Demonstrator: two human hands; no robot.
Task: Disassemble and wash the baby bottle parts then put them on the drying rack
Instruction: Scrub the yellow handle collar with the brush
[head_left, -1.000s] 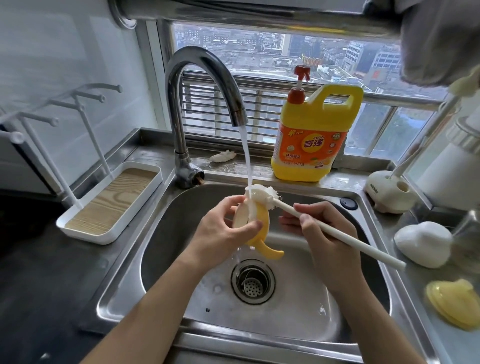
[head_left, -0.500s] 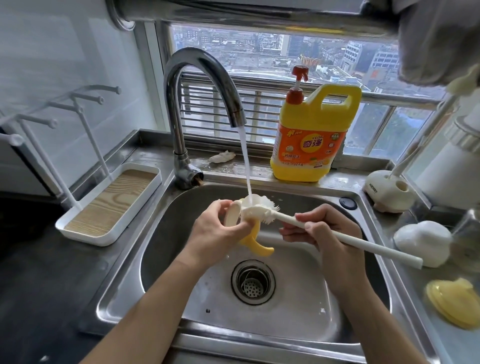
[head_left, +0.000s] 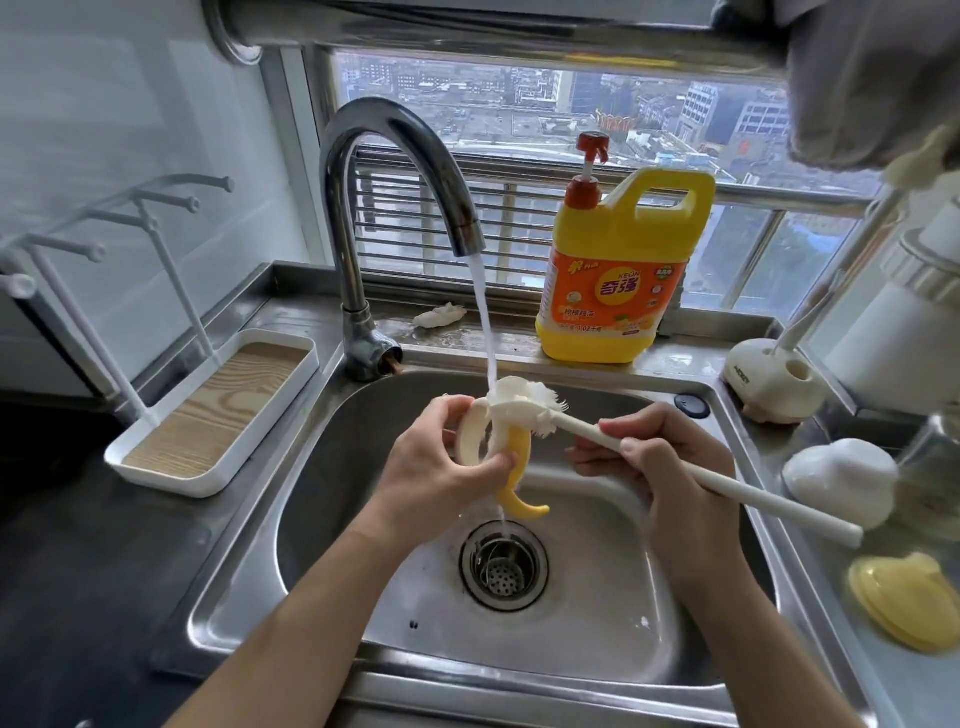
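Head view: yellow-and-cream handle ring (head_left: 511, 457) wet under brush (head_left: 524, 405).

1. Soft, even daylight comes in through the window (head_left: 519, 114) behind the sink (head_left: 311, 519); the scene is bright, with no hard shadows.
2. The steel faucet (head_left: 395, 130) and the sink's basin carry pale, diffuse glare.
3. The dark table (head_left: 62, 519) at the left stays dim.
4. Wide-angle distortion bends the lines at the edges.
5. The cloth (head_left: 872, 78) at the top right is close and out of focus; things along the right edge look soft.
6. The centre is fairly sharp.
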